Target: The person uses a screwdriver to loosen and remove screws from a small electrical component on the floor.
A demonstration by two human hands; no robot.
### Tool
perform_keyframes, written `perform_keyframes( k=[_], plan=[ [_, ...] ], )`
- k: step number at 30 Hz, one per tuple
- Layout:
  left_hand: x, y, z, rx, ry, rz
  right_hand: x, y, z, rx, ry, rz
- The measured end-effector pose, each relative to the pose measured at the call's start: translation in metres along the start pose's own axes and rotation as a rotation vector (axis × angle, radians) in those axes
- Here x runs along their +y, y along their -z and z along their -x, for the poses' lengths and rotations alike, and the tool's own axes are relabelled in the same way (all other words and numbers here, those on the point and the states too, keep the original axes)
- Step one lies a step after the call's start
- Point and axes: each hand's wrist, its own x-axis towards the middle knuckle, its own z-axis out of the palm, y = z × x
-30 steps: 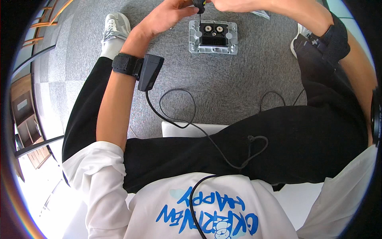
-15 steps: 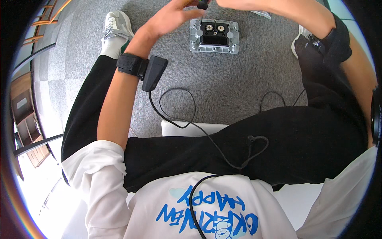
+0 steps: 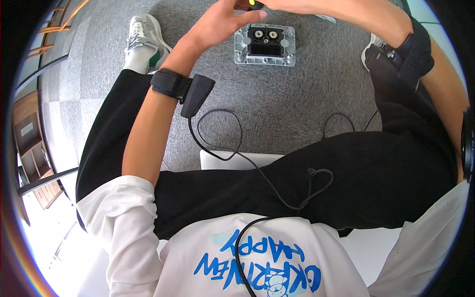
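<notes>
My left hand (image 3: 230, 19) is at the top edge, fingers curled around a black-and-yellow screwdriver (image 3: 255, 5), its thumb extended across the handle's lower end. My right hand (image 3: 277, 5) meets it from the right; its fingertips are cut off or hidden, so their grip is unclear. Just below lies a silver-grey metal plate (image 3: 241, 57) carrying a black block (image 3: 264, 48) with two silver round fittings near its top. Whether the screwdriver's tip touches the plate is hidden.
Grey carpet (image 3: 287, 99) holds a clear bag (image 3: 326, 19) beyond the hands. My sneakered feet (image 3: 143, 34) flank the work. A wrist-mounted black device (image 3: 197, 94) trails cables (image 3: 222, 153) over my legs. Wooden furniture (image 3: 29, 123) stands at far left.
My left hand and forearm have shifted rightward, the thumb now over where the screwdriver's shaft showed. The handle and right hand sit slightly farther out of the top edge.
</notes>
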Motion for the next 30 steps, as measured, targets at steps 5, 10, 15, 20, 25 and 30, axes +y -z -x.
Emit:
perform_keyframes(
  k=[5, 10, 15, 20, 25, 30],
  plan=[
    [-0.005, 0.004, -0.001, 0.024, -0.132, 0.19, 0.003, -0.01, 0.001, 0.19, 0.058, 0.065],
    [0.003, 0.005, -0.002, 0.013, -0.086, 0.095, -0.005, -0.019, 0.011, 0.482, -0.077, 0.09],
    [-0.004, 0.007, 0.003, 0.089, -0.045, -0.074, -0.013, 0.025, 0.007, -0.18, -0.039, -0.244],
    [-0.008, 0.002, 0.003, 0.147, -0.24, 0.17, -0.01, -0.003, 0.014, 0.17, 0.182, -0.217],
    [-0.005, 0.013, 0.003, 0.029, -0.091, 0.119, -0.017, 0.008, 0.014, 0.06, -0.158, -0.198],
    [-0.006, 0.011, 0.006, 0.054, -0.056, 0.009, -0.011, 0.006, 0.001, -0.006, -0.229, -0.055]
  ],
)
